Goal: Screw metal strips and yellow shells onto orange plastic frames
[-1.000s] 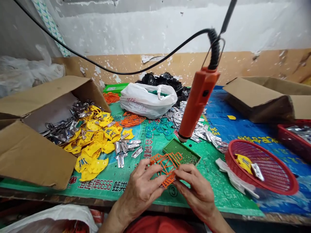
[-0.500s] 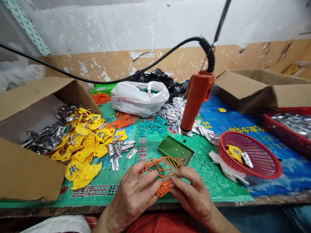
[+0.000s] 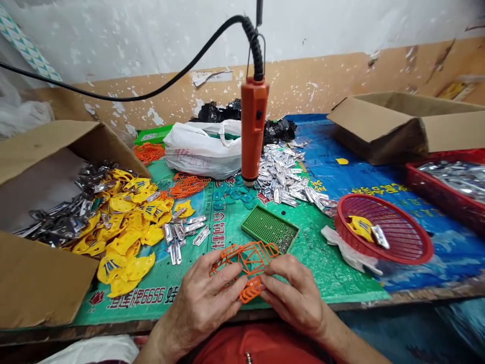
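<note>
Between my two hands is an orange plastic lattice frame (image 3: 254,259), held over the front of the table. My left hand (image 3: 208,296) grips its left side, with the fingers bent across it. My right hand (image 3: 293,290) pinches its right and lower edge; the fingertips partly hide what they press on. Just beyond the frame lies a green gridded tray (image 3: 261,222) with small metal screws in its right corner. An orange electric screwdriver (image 3: 253,126) hangs from above, behind the tray, touched by neither hand.
At left, a cardboard box (image 3: 41,283) spills yellow plastic parts (image 3: 132,237) and silvery pieces. A white bag (image 3: 202,154) and metal pieces (image 3: 280,172) lie behind. On the right are a red basket (image 3: 409,237), another cardboard box (image 3: 379,126) and a red tray (image 3: 417,177).
The hanging screwdriver has swung left and now hangs nearly upright. Both hands keep hold of the orange frame, with only slight finger movement. The view has shifted a little.
</note>
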`<state>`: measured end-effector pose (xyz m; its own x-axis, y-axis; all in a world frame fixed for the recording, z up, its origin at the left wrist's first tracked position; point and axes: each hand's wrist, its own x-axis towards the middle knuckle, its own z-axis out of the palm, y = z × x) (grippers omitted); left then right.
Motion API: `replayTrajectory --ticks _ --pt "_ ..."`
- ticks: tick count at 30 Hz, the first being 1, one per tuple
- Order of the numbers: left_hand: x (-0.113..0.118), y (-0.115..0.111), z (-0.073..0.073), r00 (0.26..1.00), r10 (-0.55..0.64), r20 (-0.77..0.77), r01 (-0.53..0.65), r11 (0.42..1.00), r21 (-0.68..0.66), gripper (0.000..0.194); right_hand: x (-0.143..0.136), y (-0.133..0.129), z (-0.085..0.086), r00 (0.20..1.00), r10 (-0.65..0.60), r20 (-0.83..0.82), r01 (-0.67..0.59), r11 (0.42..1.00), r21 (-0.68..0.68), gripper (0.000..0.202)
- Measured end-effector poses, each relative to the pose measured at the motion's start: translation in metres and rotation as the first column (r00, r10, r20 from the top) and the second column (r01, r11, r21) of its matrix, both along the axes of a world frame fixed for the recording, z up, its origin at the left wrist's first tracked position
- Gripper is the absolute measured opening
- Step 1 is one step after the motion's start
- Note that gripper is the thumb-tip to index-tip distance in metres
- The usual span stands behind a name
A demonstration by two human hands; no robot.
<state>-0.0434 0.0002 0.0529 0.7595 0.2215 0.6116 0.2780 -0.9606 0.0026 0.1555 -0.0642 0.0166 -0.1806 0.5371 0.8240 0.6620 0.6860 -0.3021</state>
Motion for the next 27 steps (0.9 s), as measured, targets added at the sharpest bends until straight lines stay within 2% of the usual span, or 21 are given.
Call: replayTrajectory --ticks 5,8,13,15,20,27 --pt "0.001 0.001 0.002 1.0 -0.003 -0.012 0.003 1.0 -0.016 0.012 0.001 0.001 -0.002 1.0 -0.022 0.021 0.022 1.0 -0.003 0.012" --pt "0.001 0.002 0.003 0.999 -0.019 -0.025 0.019 0.999 -0.031 0.012 0.0 0.002 -0.002 0.992 -0.097 0.075 0.097 0.995 0.01 0.017" --pt "-0.001 0.005 -0.004 0.999 -0.01 -0.051 0.008 0.999 -0.046 0.014 -0.001 0.007 -0.002 0.983 -0.168 0.072 0.168 0.986 0.005 0.007" --pt "-0.001 0.004 -0.011 1.0 0.023 -0.014 -0.023 1.0 -0.021 0.015 -0.001 0.008 -0.002 0.982 -0.176 0.063 0.177 0.984 -0.009 0.006" --pt "-0.002 -0.006 -0.022 0.962 0.215 0.171 -0.217 0.976 -0.007 0.022 0.001 0.006 -0.004 0.98 -0.198 0.027 0.198 0.98 -0.015 0.009" --pt "0.006 -0.013 -0.019 0.953 0.223 0.207 -0.215 0.975 -0.063 0.019 0.004 0.0 -0.012 0.985 -0.169 0.046 0.17 0.985 -0.039 0.018"
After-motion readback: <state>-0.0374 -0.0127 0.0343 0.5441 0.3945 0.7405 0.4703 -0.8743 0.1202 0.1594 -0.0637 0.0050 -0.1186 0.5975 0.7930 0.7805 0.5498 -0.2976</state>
